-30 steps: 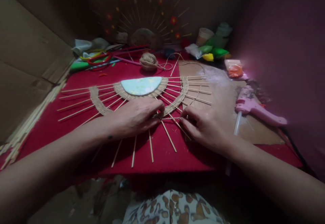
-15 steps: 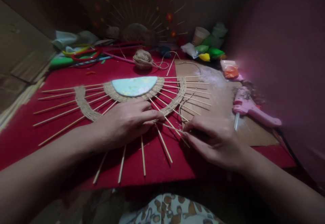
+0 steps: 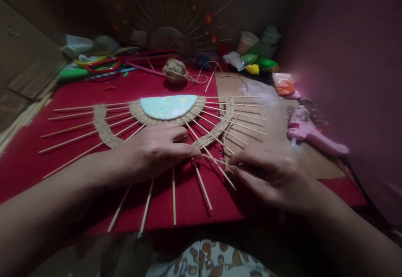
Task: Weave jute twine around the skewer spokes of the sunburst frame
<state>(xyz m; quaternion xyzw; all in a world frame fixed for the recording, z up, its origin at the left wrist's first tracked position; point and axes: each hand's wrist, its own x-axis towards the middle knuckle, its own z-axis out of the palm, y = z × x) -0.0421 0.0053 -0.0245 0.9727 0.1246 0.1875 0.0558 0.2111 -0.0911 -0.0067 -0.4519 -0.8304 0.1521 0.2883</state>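
A half-round woven piece lies on the red tabletop, its thin wooden sticks (image 3: 205,185) fanning out from a pale blue half-disc (image 3: 168,106) edged with twine weave. An outer woven twine band (image 3: 220,129) crosses the sticks. My left hand (image 3: 163,149) is closed over the near part of this band, thumb and forefinger pinching it by a stick; the palm hides the weave below. To the right, my right hand (image 3: 266,170) pinches a strand of twine (image 3: 216,159), stretched between both hands across a stick.
A twine ball (image 3: 175,71) sits behind the half-disc. Cardboard (image 3: 251,122) lies at right under some sticks, with a pink glue gun (image 3: 314,132) on it. Small coloured packets (image 3: 265,64) and a cup (image 3: 248,42) stand at the back right; scissors (image 3: 103,65) lie back left.
The woven piece has turned and shifted slightly, its near sticks reaching closer to me. My right hand has moved a little right and down with the twine; my left keeps its hold.
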